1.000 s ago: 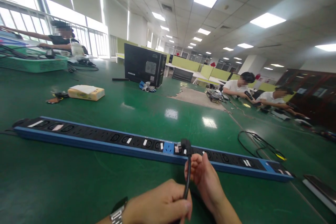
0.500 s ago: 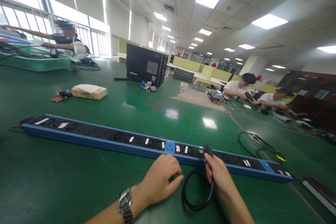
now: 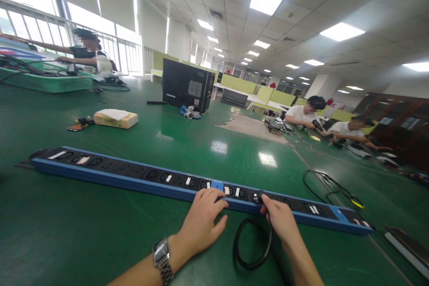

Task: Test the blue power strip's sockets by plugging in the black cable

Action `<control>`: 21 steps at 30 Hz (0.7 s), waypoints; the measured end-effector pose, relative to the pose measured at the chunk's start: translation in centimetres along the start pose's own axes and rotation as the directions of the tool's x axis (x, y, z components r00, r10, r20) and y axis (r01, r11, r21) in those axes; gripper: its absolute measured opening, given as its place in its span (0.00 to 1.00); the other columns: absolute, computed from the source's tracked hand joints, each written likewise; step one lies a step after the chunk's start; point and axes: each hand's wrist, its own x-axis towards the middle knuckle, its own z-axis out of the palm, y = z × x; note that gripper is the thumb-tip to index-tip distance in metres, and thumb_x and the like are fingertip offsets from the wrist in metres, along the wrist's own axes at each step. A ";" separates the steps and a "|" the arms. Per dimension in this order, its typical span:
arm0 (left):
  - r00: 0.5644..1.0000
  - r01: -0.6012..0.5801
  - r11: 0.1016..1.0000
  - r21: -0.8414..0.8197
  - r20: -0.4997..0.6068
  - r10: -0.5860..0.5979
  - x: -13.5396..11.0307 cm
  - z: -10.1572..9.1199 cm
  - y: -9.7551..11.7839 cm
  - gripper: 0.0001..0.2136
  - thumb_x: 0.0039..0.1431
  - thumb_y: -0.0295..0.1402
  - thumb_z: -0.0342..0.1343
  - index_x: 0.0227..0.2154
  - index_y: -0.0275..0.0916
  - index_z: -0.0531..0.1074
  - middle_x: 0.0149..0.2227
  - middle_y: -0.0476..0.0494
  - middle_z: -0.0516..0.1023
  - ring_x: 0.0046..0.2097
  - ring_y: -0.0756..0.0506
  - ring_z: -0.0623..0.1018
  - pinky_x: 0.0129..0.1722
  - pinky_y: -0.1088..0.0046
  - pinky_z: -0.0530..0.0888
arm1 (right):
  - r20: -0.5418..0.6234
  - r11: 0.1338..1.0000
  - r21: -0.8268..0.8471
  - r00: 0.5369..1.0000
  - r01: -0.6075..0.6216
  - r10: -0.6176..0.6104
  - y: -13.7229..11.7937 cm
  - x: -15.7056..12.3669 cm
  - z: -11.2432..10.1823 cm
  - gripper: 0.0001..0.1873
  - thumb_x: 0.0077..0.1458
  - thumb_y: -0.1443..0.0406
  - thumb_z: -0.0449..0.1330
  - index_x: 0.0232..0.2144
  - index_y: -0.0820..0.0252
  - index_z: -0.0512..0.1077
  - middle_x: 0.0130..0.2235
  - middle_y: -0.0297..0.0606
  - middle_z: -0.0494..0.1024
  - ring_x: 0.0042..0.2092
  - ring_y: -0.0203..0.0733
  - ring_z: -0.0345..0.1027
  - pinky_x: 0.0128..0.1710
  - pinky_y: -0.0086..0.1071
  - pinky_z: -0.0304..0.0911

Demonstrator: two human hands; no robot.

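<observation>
Right hand (image 3: 280, 219) pinching a black plug (image 3: 258, 196) over the power strip (image 3: 182, 183)

In the head view, the power strip is lying slantwise across the green table (image 3: 187, 147). The right hand is pinching the black plug between thumb and fingers above the strip, right of its middle blue socket (image 3: 217, 185), and metal prongs are showing on the plug's left. The left hand (image 3: 201, 219) is reaching onto the strip's near edge, its fingers loosely curving and lying close together, its thumb standing apart. A thick black cable (image 3: 235, 246) is looping in front of the strip, beside the right hand.

Beyond the strip's left end, a green basket (image 3: 67, 83) is holding a tangle of dark cords (image 3: 30, 66). Nearer the strip, behind its left half, a yellow tissue pack (image 3: 118, 122) is sitting with a white sheet (image 3: 115, 113) lying over its top.

The right fingers are hiding much of the plug, leaving unclear whether it is touching the strip. The left hand is partly covering the blue socket. The left edge of the view is cutting off the basket; the bottom edge is cropping the thick cable. Past the strip's right end, a dark flat object (image 3: 410, 246) is running out of view, too incomplete to identify
</observation>
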 end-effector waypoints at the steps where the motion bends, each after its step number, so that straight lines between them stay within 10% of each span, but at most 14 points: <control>1: 1.000 0.000 1.000 0.000 0.001 0.000 0.0 0.0 0.0 0.09 0.53 0.29 0.56 0.38 0.43 0.72 0.48 0.44 0.72 0.53 0.42 0.68 0.55 0.58 0.62 | 0.012 0.999 -0.038 1.000 0.000 0.001 -0.3 0.2 -0.2 0.30 0.56 0.45 0.45 0.17 0.59 0.67 0.15 0.32 0.63 0.18 0.35 0.59 0.21 0.29 0.52; 21: 1.000 0.009 0.997 -0.078 -0.023 -0.010 -0.1 -0.4 -0.1 0.09 0.51 0.26 0.55 0.36 0.42 0.72 0.47 0.44 0.73 0.52 0.41 0.68 0.55 0.56 0.61 | 0.364 0.817 -0.520 0.930 0.249 -0.051 -6.3 4.4 -2.5 0.22 0.49 0.57 0.56 0.09 0.59 0.63 0.13 0.32 0.62 0.19 0.34 0.55 0.21 0.29 0.45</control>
